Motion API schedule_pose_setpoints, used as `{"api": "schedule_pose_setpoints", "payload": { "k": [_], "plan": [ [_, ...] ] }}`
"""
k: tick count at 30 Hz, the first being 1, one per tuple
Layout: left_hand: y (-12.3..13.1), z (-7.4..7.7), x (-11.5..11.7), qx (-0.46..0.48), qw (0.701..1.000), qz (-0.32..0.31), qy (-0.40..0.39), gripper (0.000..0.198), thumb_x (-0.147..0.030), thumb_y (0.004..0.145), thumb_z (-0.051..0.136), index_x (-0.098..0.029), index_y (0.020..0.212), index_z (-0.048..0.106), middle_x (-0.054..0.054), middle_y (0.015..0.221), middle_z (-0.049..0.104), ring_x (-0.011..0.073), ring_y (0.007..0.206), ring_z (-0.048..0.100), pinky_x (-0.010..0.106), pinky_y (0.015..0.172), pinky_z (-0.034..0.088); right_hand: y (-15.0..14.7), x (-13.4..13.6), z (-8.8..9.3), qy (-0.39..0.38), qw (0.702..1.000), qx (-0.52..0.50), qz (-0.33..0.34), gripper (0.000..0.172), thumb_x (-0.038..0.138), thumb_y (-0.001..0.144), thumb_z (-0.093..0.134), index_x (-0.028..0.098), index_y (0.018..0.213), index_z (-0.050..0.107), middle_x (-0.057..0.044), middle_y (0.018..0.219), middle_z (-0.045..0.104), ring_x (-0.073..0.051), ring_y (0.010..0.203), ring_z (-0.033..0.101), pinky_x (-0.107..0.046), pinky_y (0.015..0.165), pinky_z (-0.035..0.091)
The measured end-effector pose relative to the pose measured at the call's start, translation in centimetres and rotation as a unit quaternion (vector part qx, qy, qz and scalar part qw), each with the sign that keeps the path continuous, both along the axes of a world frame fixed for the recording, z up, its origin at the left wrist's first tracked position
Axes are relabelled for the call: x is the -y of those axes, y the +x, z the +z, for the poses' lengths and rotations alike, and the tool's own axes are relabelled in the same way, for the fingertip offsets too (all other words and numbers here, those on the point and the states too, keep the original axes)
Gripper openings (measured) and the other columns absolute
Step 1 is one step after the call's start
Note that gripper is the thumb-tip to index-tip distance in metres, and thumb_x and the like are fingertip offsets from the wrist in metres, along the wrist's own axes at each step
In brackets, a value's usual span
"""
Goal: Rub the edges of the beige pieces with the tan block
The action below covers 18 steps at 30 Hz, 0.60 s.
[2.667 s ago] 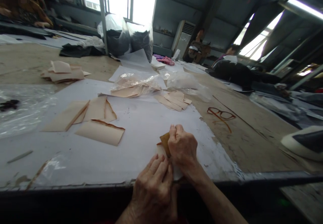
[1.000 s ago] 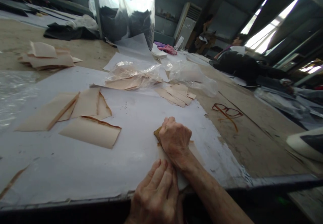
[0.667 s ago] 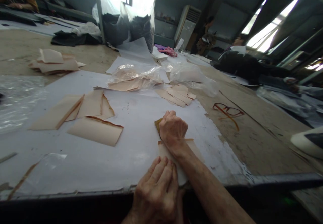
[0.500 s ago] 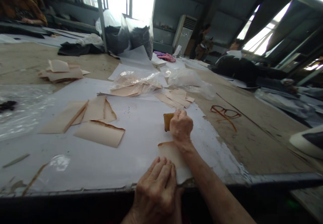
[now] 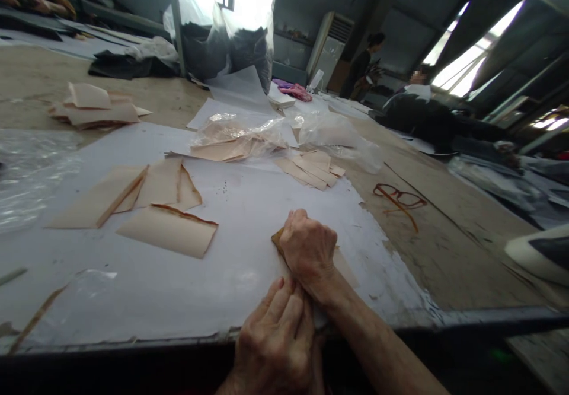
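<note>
The right hand (image 5: 309,249) is curled into a fist around a small yellow-brown pad (image 5: 278,239), only a corner of which peeks out at the hand's 9 o'clock side; the fist bears down on a pale beige sheet (image 5: 344,266) that lies near the front edge of the white paper-covered table (image 5: 249,217), a strip of the sheet showing at 3 o'clock of the wrist. The left hand (image 5: 278,338) lies flat with fingers stretched and close together, at 6 o'clock of the right hand, its fingertips pressing the near end of the same sheet and almost touching the right wrist; it grips nothing. At 9 to 10 o'clock of the hands, well apart, several folded beige pieces (image 5: 166,232) lie spread on the white paper, some with reddish-brown edges. At 12 o'clock sits a smaller stack of beige pieces (image 5: 311,169), and beyond it a clear plastic bag (image 5: 235,137) holding more of them. A pair of red-framed glasses (image 5: 400,198) rests on the bare tabletop at 2 o'clock. Another stack of beige sheets (image 5: 95,107) lies far off at 10 o'clock. People stand in the background at 1 o'clock
</note>
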<state>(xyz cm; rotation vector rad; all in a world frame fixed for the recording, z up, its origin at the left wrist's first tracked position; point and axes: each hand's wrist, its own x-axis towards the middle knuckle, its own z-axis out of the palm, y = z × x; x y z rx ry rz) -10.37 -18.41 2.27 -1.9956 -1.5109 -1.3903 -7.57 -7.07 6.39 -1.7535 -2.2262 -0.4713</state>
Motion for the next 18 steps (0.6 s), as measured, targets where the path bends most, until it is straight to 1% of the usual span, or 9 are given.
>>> {"api": "schedule_pose_setpoints", "payload": {
  "k": [4,7,10,13,18],
  "plan": [
    [0.1,-0.2,-0.3,0.0,1.0,0.005,0.019,0.025,-0.017,0.071,0.052,-0.004,0.09,0.061,0.013,0.089,0.062,0.0251,0.093,0.055,0.034,0.083,0.047,-0.3,-0.4,0.1,0.002,1.0,-0.008,-0.022,0.029,0.024,0.084,0.029,0.014,0.069,0.052,-0.008,0.051,0.059,-0.019,0.048,0.058,-0.023,0.045,0.036],
    [0.2,-0.5,-0.5,0.018,0.998,0.021,0.055,0.024,-0.015,0.07,0.049,-0.006,0.089,0.062,0.012,0.088,0.063,0.024,0.092,0.055,0.034,0.082,0.048,-0.7,-0.7,0.2,-0.008,0.999,-0.011,-0.036,0.03,0.025,0.085,0.029,0.013,0.07,0.052,-0.009,0.053,0.059,-0.019,0.05,0.058,-0.023,0.046,0.036],
    [0.2,-0.5,-0.6,0.009,0.999,0.02,0.047,0.022,-0.016,0.07,0.05,-0.007,0.087,0.062,0.011,0.087,0.063,0.0239,0.091,0.056,0.034,0.081,0.049,-1.2,-1.2,0.3,-0.013,0.999,-0.019,-0.041,0.03,0.025,0.084,0.029,0.012,0.071,0.052,-0.009,0.054,0.059,-0.019,0.051,0.059,-0.023,0.046,0.036],
    [0.2,-0.5,-0.6,0.006,0.998,0.023,0.056,0.023,-0.02,0.073,0.051,-0.006,0.087,0.062,0.012,0.086,0.063,0.0239,0.089,0.057,0.033,0.08,0.049,-1.6,-1.6,0.1,-0.011,0.999,-0.028,-0.037,0.029,0.025,0.084,0.029,0.013,0.071,0.052,-0.009,0.054,0.059,-0.02,0.052,0.059,-0.024,0.045,0.036],
    [0.1,-0.6,-0.5,-0.009,0.999,0.022,0.044,0.026,-0.02,0.072,0.049,-0.006,0.091,0.061,0.012,0.09,0.062,0.0245,0.091,0.055,0.034,0.082,0.048,-2.0,-2.8,-0.3,0.023,0.997,-0.061,-0.049,0.029,0.025,0.085,0.027,0.013,0.074,0.052,-0.009,0.057,0.06,-0.019,0.051,0.059,-0.023,0.045,0.035]
  ]
}}
